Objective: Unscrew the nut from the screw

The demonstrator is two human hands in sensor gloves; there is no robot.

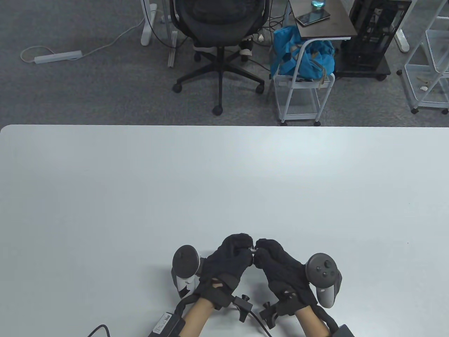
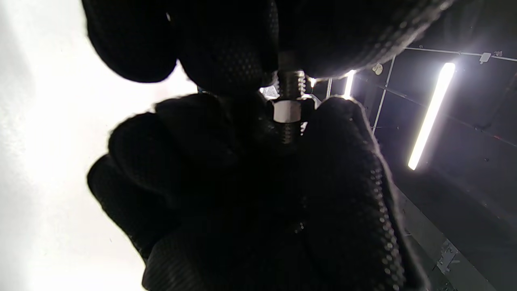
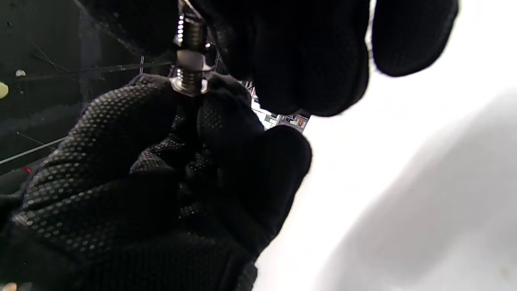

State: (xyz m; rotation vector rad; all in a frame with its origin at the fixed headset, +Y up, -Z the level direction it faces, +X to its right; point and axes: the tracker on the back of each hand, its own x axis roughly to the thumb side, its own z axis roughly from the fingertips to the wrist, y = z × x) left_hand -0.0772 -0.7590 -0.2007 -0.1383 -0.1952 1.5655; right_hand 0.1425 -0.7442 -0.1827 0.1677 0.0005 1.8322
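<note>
Meeting fingertip to fingertip low over the white tabletop [image 1: 224, 182], the black-gloved left hand [image 1: 226, 261] and black-gloved right hand [image 1: 280, 268] share a short silver threaded steel screw [image 2: 291, 83] between them. In the left wrist view, the left hand's grip clamps one end of the screw, while the right hand's fingers [image 2: 343, 133] pinch the silver hexagonal steel nut [image 2: 287, 110], partway along the thread. The table view shows only a small glint of metal, seemingly the screw.
</note>
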